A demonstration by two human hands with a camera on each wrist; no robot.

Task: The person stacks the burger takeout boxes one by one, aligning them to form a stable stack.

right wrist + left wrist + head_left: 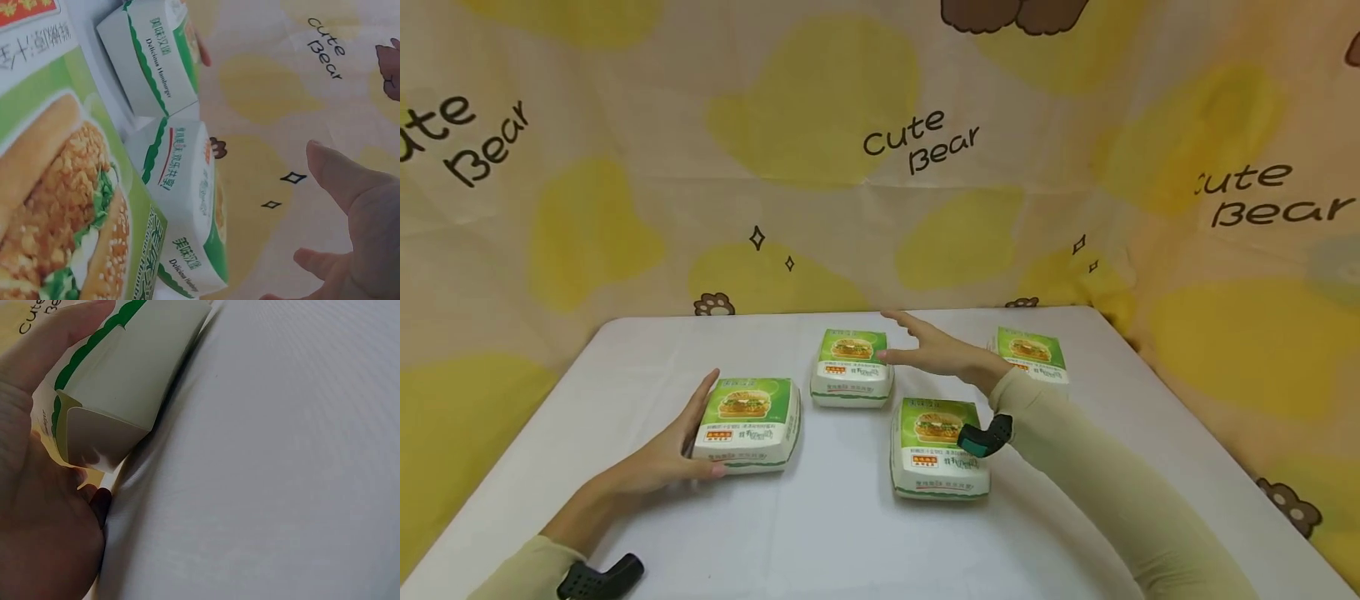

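My left hand (pixel 651 457) grips the left hamburger box (pixel 751 417), a white carton with a green burger-picture lid. Its thumb lies on the front side and its fingers reach along the left side. In the left wrist view the thumb (pixel 59 340) presses the carton's side (pixel 134 375). My right hand (pixel 942 350) is in the air with fingers spread, holding nothing. In the head view it overlaps the right edge of the back middle hamburger box (pixel 850 371). Below that forearm sits the front middle hamburger box (pixel 934 462), partly covered by the wrist camera.
Another hamburger box (pixel 1033 348) stands at the back right, partly hidden by the right arm. All rest on a white-covered table (pixel 820 542). A yellow-patterned cloth (pixel 820 108) hangs behind the table and along its right side.
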